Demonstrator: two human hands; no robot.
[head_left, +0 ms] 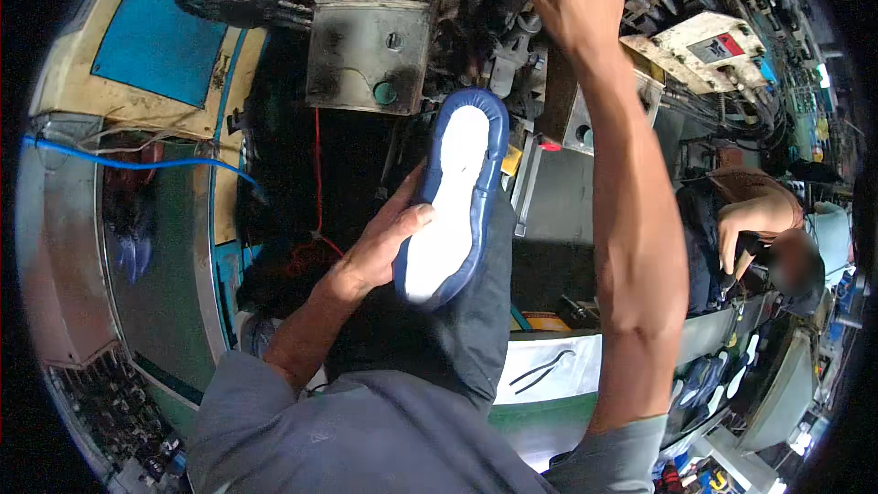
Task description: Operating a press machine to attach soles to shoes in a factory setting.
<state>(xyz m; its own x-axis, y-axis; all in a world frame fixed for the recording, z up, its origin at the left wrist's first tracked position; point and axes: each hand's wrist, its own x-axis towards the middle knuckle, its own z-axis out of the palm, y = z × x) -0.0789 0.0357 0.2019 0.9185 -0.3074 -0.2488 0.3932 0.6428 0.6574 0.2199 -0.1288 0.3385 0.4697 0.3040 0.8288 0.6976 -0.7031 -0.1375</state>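
Note:
My left hand (pixel 378 245) grips a dark blue shoe upper (pixel 439 242) by its side. The shoe is turned sole side up, so its white bottom board faces me, with the thumb pressed on the board's edge and the other fingers behind. Its upper end reaches in front of the machine's metal parts (pixel 514 59). Stretched far forward, my right hand (pixel 581 0) is up among the machine's upper parts at the top edge of the view. Its fingertips are dark and cut off there, so what they touch is hidden.
Metal boxes with a green button (pixel 384 91) and a red button (pixel 550 144) flank the machine's middle. Black pincers (pixel 542 372) lie on a white sheet (pixel 576 389). Another person (pixel 759 206) bends over at the right, near several shoes (pixel 704 380). A blue hose (pixel 137 164) crosses at left.

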